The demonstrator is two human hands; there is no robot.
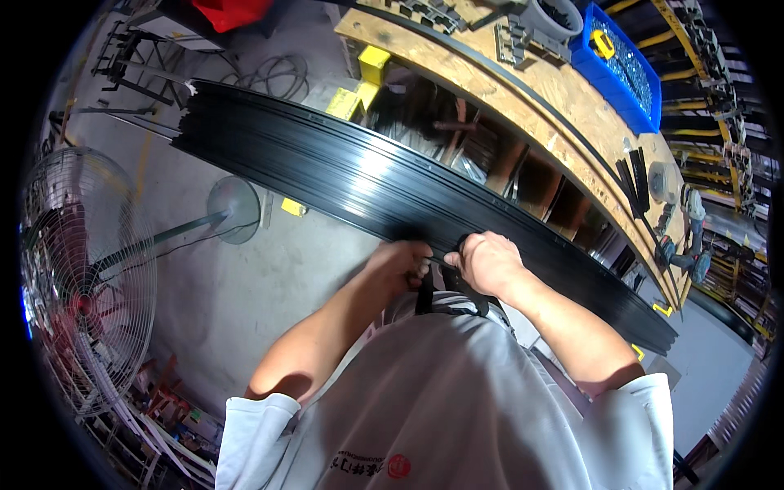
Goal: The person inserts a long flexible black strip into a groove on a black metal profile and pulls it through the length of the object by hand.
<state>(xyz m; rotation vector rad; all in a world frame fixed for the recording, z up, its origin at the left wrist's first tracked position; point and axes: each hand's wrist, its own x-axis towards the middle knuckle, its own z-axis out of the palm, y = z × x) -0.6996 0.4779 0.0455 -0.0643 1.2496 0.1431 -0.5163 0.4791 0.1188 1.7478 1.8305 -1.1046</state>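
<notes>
A long bundle of black ribbed profiles lies across in front of me, its surface shining near the middle. At its near edge, close to my waist, my left hand is closed with curled fingers. A black strap-like piece hangs just below that hand; I cannot tell whether the fingers hold it. Beside it on the right, my right hand is also closed, thumb against the fingers, touching or very near the profiles' edge. Whatever either hand grips is hidden by the fingers and shadow.
Beyond the profiles runs a wooden workbench with a blue bin of small metal parts, a yellow tape measure and a power tool. Yellow supports stand beside it. A large fan is at left.
</notes>
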